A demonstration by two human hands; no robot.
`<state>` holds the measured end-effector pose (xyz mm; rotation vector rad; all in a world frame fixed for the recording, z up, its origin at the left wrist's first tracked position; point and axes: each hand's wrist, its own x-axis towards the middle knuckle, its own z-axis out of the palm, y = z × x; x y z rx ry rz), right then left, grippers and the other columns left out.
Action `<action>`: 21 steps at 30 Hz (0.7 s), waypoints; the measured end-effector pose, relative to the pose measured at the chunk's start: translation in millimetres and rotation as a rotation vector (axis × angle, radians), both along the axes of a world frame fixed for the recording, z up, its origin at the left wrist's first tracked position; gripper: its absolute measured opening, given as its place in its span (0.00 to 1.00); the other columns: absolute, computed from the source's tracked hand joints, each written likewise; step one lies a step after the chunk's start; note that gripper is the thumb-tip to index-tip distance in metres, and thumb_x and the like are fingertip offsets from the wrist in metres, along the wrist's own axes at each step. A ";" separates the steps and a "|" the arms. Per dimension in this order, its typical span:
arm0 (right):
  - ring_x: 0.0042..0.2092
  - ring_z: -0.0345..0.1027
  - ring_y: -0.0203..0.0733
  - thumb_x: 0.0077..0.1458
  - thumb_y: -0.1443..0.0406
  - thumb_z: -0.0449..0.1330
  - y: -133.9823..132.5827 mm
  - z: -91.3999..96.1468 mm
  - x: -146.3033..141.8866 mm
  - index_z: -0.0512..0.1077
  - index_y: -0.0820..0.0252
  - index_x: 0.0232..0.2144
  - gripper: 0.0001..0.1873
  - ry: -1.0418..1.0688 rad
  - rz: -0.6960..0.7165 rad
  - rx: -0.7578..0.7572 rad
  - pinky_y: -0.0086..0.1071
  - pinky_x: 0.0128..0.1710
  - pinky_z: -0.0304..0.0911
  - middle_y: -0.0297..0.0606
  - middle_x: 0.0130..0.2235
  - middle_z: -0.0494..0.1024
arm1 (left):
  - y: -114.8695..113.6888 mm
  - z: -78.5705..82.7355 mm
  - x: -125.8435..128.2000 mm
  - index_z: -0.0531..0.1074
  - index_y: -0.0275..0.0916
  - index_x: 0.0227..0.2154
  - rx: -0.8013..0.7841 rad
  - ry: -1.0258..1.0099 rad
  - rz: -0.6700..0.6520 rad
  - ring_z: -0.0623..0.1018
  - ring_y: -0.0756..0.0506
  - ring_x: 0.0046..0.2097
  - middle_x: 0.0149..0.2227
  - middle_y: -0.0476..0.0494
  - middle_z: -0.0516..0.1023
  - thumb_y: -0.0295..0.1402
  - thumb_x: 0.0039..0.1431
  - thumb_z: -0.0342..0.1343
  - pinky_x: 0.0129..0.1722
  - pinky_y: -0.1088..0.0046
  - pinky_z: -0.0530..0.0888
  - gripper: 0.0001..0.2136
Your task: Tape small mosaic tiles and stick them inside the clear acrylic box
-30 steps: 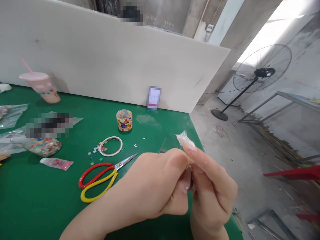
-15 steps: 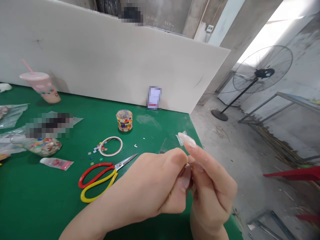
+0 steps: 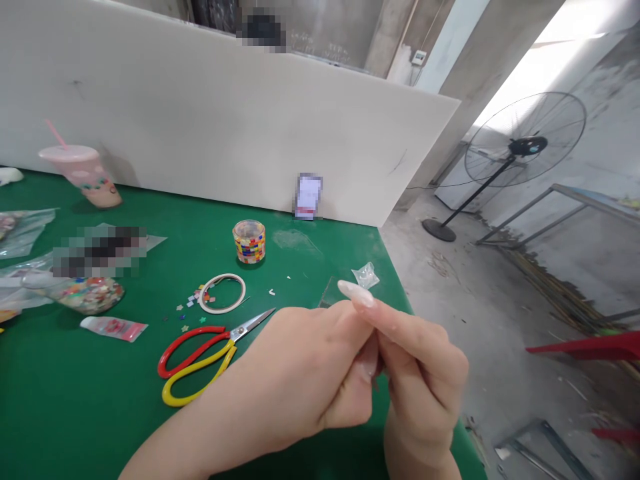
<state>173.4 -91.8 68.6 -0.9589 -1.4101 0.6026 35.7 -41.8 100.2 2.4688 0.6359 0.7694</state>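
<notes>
My left hand [image 3: 305, 367] and my right hand [image 3: 425, 380] meet above the near right corner of the green table [image 3: 75, 400]. Both pinch something tiny between their fingertips; it is hidden by the fingers. My right forefinger lies over the left thumb. A small clear plastic bag [image 3: 365, 274] lies on the table just beyond them. Red and yellow scissors [image 3: 200, 353] lie to the left of my left hand, next to a white ring [image 3: 221, 292] with small coloured tiles.
A small jar covered in coloured tiles [image 3: 249, 241] stands mid-table. A pink cup with a straw [image 3: 83, 173], a bowl of coloured pieces [image 3: 87, 293], a glue tube [image 3: 113, 327] and plastic bags lie at left. A white board [image 3: 225, 120] backs the table. A standing fan [image 3: 520, 143] is at right.
My right forefinger has dropped and moved left over the left thumb, uncovering the clear bag on the table. Both hands stay pinched together.
</notes>
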 end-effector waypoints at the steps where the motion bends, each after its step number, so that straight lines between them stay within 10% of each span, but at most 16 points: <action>1: 0.20 0.54 0.36 0.71 0.62 0.52 1.0 0.6 0.5 0.75 0.24 0.53 0.21 -0.019 0.006 0.036 0.31 0.21 0.58 0.29 0.20 0.63 | 0.2 0.1 -0.6 0.68 0.40 0.33 0.005 0.010 0.000 0.78 0.44 0.25 0.27 0.49 0.79 0.25 0.57 0.37 0.22 0.70 0.69 0.14; 21: 0.18 0.53 0.31 0.72 0.65 0.49 0.4 1.9 -5.9 0.78 0.36 0.53 0.21 0.277 0.126 -0.080 0.25 0.14 0.54 0.28 0.19 0.69 | 0.4 0.0 -6.6 0.66 0.39 0.32 0.167 0.094 0.012 0.76 0.48 0.21 0.28 0.50 0.79 0.26 0.67 0.43 0.17 0.73 0.64 0.10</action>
